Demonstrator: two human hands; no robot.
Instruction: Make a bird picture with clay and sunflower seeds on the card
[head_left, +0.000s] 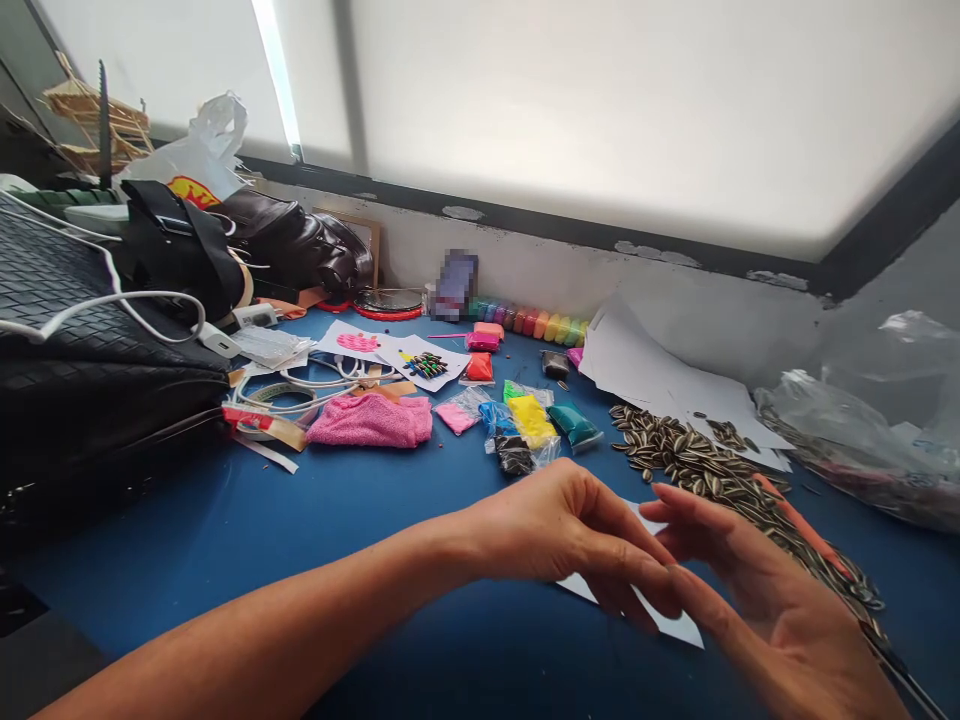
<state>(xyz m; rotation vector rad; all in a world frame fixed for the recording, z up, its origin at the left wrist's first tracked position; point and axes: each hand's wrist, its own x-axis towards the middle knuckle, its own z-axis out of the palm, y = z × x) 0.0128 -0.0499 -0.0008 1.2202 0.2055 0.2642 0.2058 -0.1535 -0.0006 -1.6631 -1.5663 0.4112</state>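
My left hand (574, 525) reaches in over a small white paper (679, 625) near the front of the table, its fingers drawn together. Its fingertips meet the thumb tip of my right hand (765, 590); anything small between them is hidden. The right hand's fingers are stretched out, apart from its thumb. Right behind the hands lies a pile of striped sunflower seeds (675, 450), with an orange-handled tool (799, 520) among them. Soft-clay packets lie beyond the left hand: black (514, 455), yellow (531, 420), teal (574, 425) and blue (496, 418).
Behind the packets is a card with seeds on colored clay (426, 365). A pink cloth (371, 420), white cables (330, 375) and a black bag (97, 360) stand left. White sheets (652, 365) and a clear plastic bag (862, 430) are right. A row of colored clay (536, 323) lines the wall.
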